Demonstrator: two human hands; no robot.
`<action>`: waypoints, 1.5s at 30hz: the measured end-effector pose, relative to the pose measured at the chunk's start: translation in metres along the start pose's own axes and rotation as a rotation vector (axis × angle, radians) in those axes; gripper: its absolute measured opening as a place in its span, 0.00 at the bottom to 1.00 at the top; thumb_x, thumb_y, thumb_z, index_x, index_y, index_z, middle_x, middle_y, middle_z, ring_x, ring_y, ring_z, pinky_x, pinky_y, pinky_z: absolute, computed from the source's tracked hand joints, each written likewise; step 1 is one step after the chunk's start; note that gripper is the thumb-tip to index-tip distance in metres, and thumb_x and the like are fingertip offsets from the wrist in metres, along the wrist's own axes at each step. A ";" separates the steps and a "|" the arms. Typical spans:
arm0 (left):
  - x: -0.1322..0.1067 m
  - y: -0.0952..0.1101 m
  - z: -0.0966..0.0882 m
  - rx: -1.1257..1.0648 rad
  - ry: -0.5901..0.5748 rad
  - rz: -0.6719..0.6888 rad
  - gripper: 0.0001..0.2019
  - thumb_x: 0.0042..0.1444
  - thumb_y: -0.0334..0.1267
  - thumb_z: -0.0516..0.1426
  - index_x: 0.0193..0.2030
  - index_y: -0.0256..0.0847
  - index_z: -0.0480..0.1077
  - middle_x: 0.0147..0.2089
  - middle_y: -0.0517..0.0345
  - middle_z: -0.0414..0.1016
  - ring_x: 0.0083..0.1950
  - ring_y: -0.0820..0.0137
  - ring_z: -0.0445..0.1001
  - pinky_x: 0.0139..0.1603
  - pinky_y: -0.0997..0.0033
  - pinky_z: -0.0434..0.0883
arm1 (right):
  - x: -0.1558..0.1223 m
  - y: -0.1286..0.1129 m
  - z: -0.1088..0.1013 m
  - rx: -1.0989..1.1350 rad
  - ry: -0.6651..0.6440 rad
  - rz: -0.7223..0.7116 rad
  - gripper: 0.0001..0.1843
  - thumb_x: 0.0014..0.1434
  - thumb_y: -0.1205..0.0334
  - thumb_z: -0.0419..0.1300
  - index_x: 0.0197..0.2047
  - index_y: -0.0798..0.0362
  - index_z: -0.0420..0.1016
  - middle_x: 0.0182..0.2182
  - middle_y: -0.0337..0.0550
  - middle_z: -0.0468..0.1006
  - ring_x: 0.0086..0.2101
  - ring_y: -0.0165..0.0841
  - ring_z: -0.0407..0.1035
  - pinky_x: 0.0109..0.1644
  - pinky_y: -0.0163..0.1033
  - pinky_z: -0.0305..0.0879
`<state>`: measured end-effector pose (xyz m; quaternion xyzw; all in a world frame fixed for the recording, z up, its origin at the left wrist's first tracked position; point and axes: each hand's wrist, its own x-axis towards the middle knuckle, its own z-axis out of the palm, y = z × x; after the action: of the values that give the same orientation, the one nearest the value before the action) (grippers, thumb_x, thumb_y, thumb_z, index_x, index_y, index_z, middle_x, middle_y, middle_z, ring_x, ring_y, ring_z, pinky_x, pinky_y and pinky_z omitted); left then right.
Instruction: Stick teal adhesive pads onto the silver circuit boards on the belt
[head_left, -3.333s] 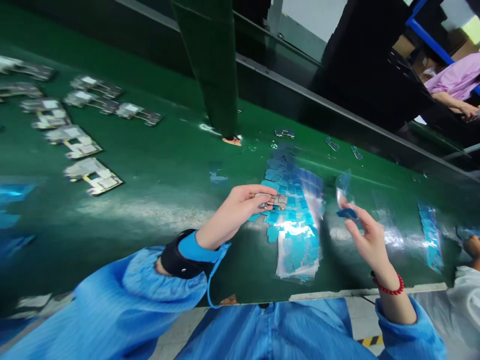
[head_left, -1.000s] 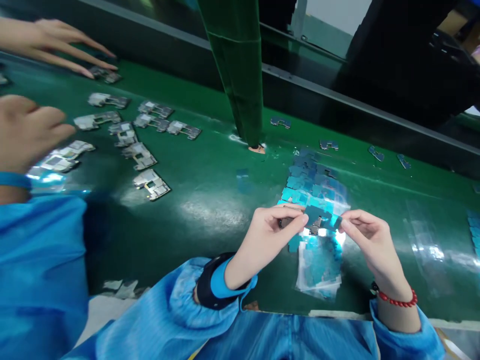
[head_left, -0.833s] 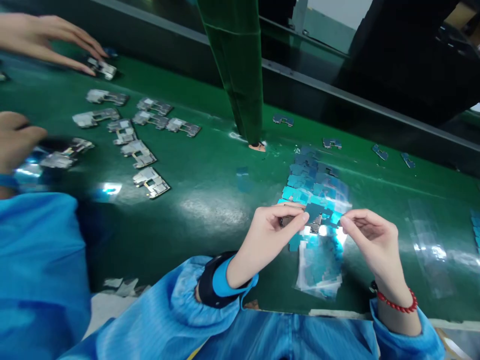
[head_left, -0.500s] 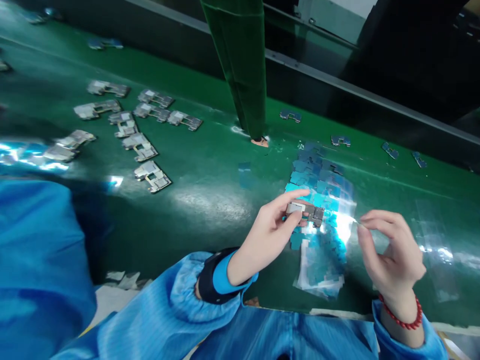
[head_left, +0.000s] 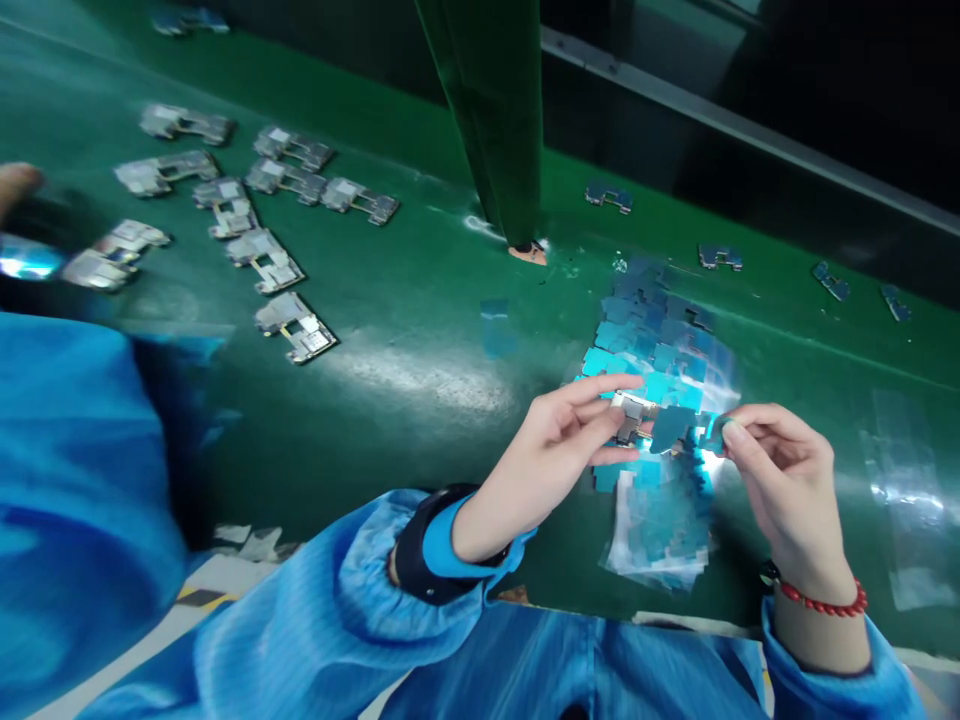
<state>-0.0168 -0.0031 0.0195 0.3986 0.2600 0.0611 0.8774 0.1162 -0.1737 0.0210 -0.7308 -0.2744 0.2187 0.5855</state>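
Note:
My left hand (head_left: 555, 450) grips a small circuit board (head_left: 630, 412) between thumb and fingers, just above the green worktop. A dark teal film piece (head_left: 673, 428) lies over or directly in front of the board's right part; I cannot tell how much of it touches. My right hand (head_left: 791, 490) pinches the film's right end between thumb and forefinger. Beneath both hands is a layered sheet of teal die-cut films (head_left: 634, 320), with clear plastic (head_left: 652, 540) at its near end.
Several circuit boards (head_left: 262, 260) lie grouped at the left. A few more (head_left: 720, 257) sit along the back. A dark green post-like shape (head_left: 495, 120) comes down behind the sheet. Another person's blue sleeve (head_left: 82, 450) and fingertip (head_left: 16, 185) are at left; clear plastic strips (head_left: 907, 500) lie at right.
My right hand has come in to the board, and the teal film now spans between its fingers and the board's right part. The view has shifted slightly. A fingertip has appeared at far left.

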 end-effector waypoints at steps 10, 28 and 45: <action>-0.002 -0.001 0.001 -0.165 -0.055 -0.019 0.16 0.52 0.28 0.57 0.48 0.40 0.75 0.37 0.57 0.80 0.42 0.69 0.79 0.46 0.68 0.77 | -0.006 -0.006 0.011 -0.060 0.000 0.042 0.03 0.60 0.65 0.65 0.34 0.48 0.79 0.24 0.34 0.76 0.24 0.22 0.69 0.28 0.24 0.66; -0.005 0.001 0.004 -0.010 -0.120 0.049 0.19 0.50 0.29 0.62 0.50 0.36 0.70 0.45 0.50 0.83 0.49 0.59 0.81 0.48 0.66 0.76 | -0.005 -0.014 0.008 -0.231 0.015 0.059 0.03 0.58 0.65 0.65 0.32 0.49 0.78 0.23 0.33 0.74 0.23 0.22 0.67 0.25 0.25 0.63; -0.007 0.002 0.006 0.110 -0.091 0.014 0.17 0.54 0.28 0.61 0.51 0.35 0.69 0.46 0.48 0.83 0.49 0.59 0.81 0.45 0.68 0.77 | -0.005 -0.014 0.007 -0.239 0.007 0.094 0.03 0.58 0.62 0.66 0.32 0.49 0.78 0.23 0.36 0.74 0.21 0.25 0.66 0.22 0.29 0.61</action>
<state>-0.0192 -0.0078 0.0268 0.4502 0.2198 0.0345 0.8647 0.1057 -0.1691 0.0330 -0.8080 -0.2621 0.2091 0.4845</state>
